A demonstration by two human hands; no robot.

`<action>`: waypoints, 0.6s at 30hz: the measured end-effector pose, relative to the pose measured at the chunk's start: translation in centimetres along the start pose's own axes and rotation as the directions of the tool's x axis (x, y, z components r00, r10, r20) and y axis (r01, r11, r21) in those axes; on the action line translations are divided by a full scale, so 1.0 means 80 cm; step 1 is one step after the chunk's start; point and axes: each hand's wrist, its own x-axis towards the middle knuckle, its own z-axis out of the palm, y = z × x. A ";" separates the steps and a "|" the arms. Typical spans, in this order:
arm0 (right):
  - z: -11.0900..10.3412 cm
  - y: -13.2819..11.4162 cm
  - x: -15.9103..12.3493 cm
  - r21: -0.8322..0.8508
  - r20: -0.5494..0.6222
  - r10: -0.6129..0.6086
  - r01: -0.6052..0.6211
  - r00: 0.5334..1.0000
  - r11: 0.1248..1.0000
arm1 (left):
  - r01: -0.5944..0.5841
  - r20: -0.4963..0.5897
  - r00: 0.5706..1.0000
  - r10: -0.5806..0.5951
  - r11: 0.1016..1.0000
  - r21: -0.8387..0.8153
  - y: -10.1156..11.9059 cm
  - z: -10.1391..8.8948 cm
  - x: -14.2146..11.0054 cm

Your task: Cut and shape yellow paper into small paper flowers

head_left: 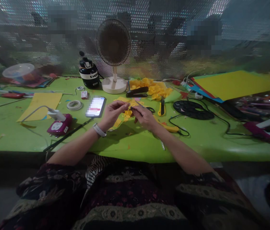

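At the left, a yellow sheet [42, 101] is laid flat, with a purple plug box [59, 126] set near it. A roll of tape [68, 105] and a lit phone [99, 107] follow. The fingertips of the left hand [115, 111] are pinched together; whether anything is held there cannot be told. Yellow scraps [126, 117] are scattered beyond. By the right hand [145, 117], a small dark thing [132, 108] is gripped near the left fingertips. Farther right, a yellow cutter [161, 110] and a black palette [193, 110] are seen.
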 end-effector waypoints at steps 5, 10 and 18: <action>0.000 -0.005 0.000 -0.060 -0.002 0.006 -0.006 1.000 0.998 | 0.009 -0.003 1.000 -0.009 1.000 0.009 0.003 0.003 0.000; 0.002 -0.004 -0.003 -0.108 -0.081 -0.041 0.032 0.996 0.994 | -0.004 -0.038 0.999 0.004 1.000 -0.011 0.004 0.003 0.000; 0.001 0.000 -0.001 -0.058 -0.048 0.008 -0.011 0.999 0.998 | -0.021 -0.002 1.000 0.021 1.000 -0.012 -0.002 0.000 0.000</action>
